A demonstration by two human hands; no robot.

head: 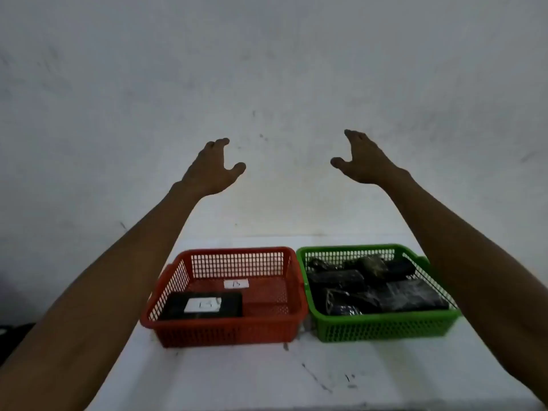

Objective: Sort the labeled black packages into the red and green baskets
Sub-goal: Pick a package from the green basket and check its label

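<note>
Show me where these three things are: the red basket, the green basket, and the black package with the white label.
red basket (225, 330), head view, on its front wall.
green basket (385, 329), head view, on its front wall.
black package (175, 307), head view, on its dark top, left of the white label.

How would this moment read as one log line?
left hand: open, raised | right hand: open, raised | red basket: one package | green basket: several

Two baskets, one red basket and one green basket; two hands; one labelled package in the red.
</note>
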